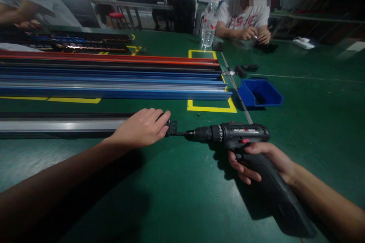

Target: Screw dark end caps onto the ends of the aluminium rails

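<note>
**Drill bit at rail end bracket**

Right hand (262,161) closed round the grip of a black cordless drill (236,134), held low over the green desk (171,190). The bit points left into a black end bracket (172,126). Left hand (142,127) palm-down on the end of the silver rail (57,125), fingers curled over it beside the bracket. Beyond: stacked blue and red rails (114,79), with a blue bin (261,93) to their right. Water bottle (209,24) farther back.

Bare forearms (71,174), left grip (141,127), right grip (265,161)
</note>
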The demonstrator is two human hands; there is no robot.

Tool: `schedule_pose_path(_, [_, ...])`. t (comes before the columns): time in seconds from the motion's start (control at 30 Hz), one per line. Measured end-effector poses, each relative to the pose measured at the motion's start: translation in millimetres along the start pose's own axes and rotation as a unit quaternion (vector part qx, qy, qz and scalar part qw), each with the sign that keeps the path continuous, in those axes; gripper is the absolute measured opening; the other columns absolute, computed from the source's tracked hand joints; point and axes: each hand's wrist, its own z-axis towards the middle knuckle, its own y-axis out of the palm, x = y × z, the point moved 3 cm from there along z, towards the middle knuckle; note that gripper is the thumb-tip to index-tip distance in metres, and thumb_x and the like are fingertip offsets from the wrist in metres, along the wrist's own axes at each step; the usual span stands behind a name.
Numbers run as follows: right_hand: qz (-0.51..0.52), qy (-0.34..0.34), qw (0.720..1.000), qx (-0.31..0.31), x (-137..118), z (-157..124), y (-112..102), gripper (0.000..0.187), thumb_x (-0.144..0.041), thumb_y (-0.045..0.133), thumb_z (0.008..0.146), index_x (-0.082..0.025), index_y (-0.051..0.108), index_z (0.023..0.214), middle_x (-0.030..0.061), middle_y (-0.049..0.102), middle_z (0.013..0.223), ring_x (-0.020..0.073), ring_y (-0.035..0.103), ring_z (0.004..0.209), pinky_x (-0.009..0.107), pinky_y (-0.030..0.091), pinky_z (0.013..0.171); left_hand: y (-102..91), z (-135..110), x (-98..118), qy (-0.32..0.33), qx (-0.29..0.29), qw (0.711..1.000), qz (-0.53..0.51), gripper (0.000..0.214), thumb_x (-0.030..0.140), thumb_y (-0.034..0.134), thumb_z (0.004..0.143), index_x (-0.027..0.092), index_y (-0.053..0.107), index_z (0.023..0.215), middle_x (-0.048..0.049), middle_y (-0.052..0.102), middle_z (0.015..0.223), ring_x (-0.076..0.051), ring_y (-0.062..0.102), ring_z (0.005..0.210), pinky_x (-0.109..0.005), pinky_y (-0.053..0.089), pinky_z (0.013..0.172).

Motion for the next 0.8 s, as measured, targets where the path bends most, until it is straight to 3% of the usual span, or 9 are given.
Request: schedule_pose_path(0.8, [0.026, 0.004, 0.999, -0.023, -2.6, -0.3, 4.8, 0.038, -0.032, 0.055, 0.094, -0.002, 0.070, 0.112, 0.0114, 0.068, 0.090, 0.0113, 0.066, 0.059, 0.029, 0.057, 0.073, 1.1, 0.2, -0.2, 0.001, -0.004, 1.000, 0.013, 0.048, 0.030, 0.034, 0.103, 0.006, 0.058, 0.138, -0.0202, 0.070, 0.120, -0.030, 0.068, 0.099, -0.042, 0.055, 0.083])
